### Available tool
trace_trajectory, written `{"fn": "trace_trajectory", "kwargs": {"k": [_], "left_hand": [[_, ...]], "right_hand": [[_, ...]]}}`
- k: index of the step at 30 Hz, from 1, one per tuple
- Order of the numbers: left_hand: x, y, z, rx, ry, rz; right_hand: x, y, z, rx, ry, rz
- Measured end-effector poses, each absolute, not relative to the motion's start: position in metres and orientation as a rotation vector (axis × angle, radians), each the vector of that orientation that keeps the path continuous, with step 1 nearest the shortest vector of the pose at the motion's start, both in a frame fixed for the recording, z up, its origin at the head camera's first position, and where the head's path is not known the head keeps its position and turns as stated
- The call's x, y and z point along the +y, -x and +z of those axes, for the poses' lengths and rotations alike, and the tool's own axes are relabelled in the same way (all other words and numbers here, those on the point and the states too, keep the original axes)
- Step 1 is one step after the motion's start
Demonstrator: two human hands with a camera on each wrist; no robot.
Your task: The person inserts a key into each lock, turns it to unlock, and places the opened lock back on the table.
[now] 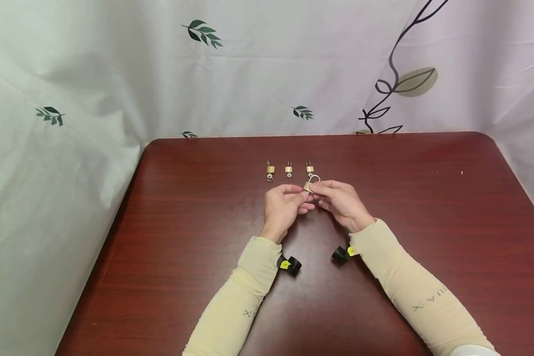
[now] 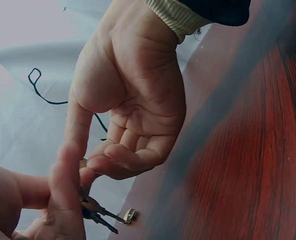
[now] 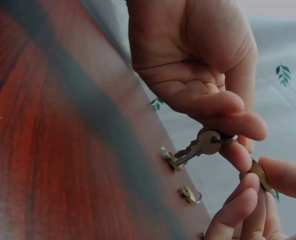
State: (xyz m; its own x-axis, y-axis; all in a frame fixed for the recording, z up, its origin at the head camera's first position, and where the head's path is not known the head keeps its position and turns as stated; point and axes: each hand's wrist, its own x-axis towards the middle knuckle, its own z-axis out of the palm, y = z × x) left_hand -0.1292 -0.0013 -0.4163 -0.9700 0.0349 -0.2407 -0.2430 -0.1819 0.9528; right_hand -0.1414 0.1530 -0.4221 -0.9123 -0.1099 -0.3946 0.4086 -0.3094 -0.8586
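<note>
In the head view both hands meet over the table around a small brass padlock (image 1: 308, 187), with a silvery loop rising beside it. My left hand (image 1: 281, 207) pinches the padlock's brass body (image 3: 258, 172) between thumb and fingers. Close against it, my right hand (image 1: 341, 202) has its fingers curled, holding keys (image 2: 100, 212) on a small ring (image 3: 230, 139). One flat key (image 3: 206, 143) hangs below the right fingers. Fingers hide much of the padlock, so whether the right fingertips also grip it is unclear.
Beyond the hands, a left padlock (image 1: 270, 170), a middle padlock (image 1: 289, 169) and a right padlock (image 1: 310, 169) lie in a row on the dark red table (image 1: 182, 212). A pale leaf-patterned curtain (image 1: 249, 74) hangs behind the table's far edge.
</note>
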Motion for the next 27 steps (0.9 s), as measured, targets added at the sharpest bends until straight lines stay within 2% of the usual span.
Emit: {"fn": "trace_trajectory", "kwargs": {"k": [27], "left_hand": [[-0.0038, 0.1319, -0.4146, 1.749, 0.258, 2.314]], "right_hand": [[0.1541, 0.1426, -0.4230, 1.513, -0.322, -2.307]]}}
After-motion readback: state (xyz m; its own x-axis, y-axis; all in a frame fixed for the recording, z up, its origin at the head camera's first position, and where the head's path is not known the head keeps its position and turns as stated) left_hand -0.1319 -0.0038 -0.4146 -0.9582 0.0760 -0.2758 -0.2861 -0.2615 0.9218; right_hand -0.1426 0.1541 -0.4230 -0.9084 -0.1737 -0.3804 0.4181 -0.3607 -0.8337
